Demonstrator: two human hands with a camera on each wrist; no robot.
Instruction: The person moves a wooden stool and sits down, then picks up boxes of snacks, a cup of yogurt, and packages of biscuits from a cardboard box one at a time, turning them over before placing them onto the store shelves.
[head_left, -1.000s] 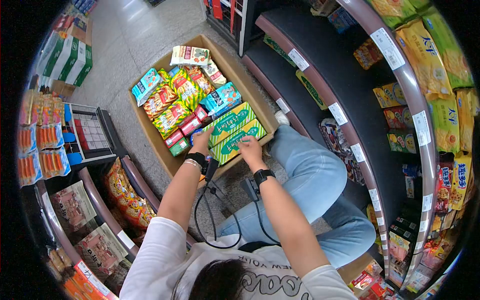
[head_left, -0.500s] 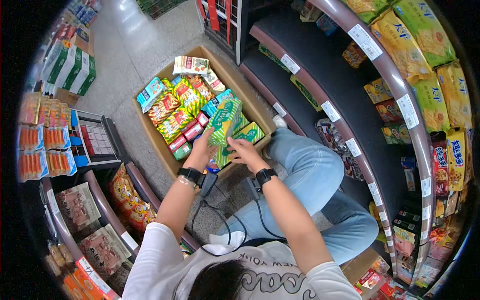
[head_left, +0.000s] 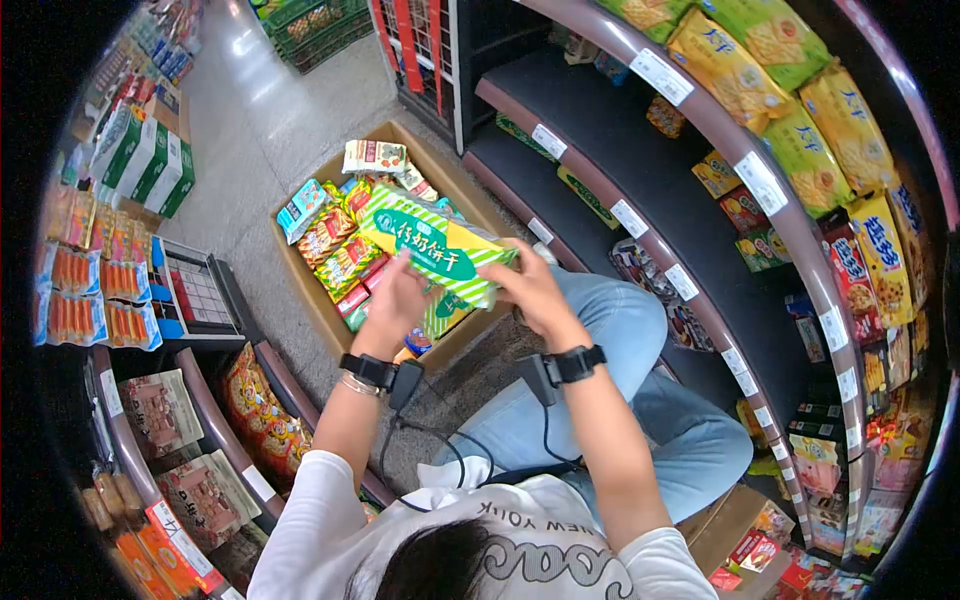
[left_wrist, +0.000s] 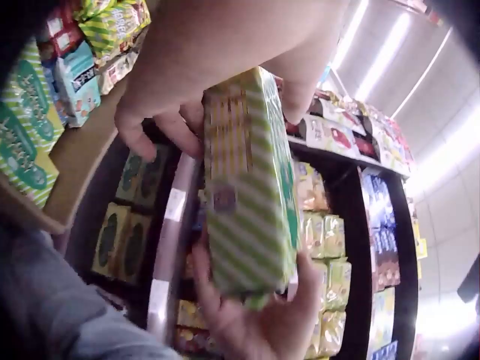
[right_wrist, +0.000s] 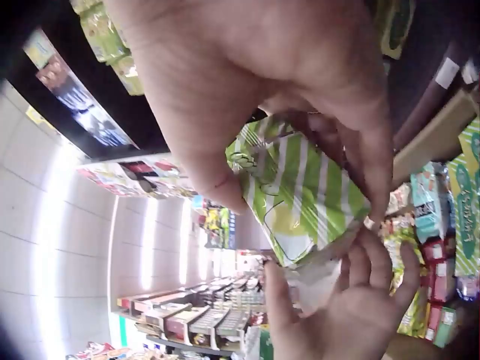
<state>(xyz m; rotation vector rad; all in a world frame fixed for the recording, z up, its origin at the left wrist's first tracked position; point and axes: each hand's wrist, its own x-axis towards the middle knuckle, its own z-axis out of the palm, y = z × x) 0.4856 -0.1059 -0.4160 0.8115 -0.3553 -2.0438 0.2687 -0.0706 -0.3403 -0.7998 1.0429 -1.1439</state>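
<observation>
A green-and-white striped biscuit pack (head_left: 430,245) is held up over the near part of an open cardboard box (head_left: 325,318). My right hand (head_left: 532,285) grips its right end, thumb on one side and fingers on the other, as the right wrist view shows. At the pack's near left edge is my left hand (head_left: 397,305), its thumb and fingers spread about that end. In the left wrist view, one left finger hangs free of the pack's side. Inside the box lie snack bags (head_left: 347,262), a blue bag (head_left: 301,210) and a cream bag (head_left: 375,156); the held pack hides some contents.
Dark shelves (head_left: 560,110) curve along the right, with yellow and green biscuit bags (head_left: 725,70) on them. Bent legs in jeans (head_left: 610,330) sit beside the box. Shelving with snacks (head_left: 265,410) stands at left. A green crate (head_left: 318,35) is farther off.
The pack has come up out of the box toward me and turned so its large printed face shows. Both hands rose with it; my right hand shifted to its right end, and my left fingers loosened.
</observation>
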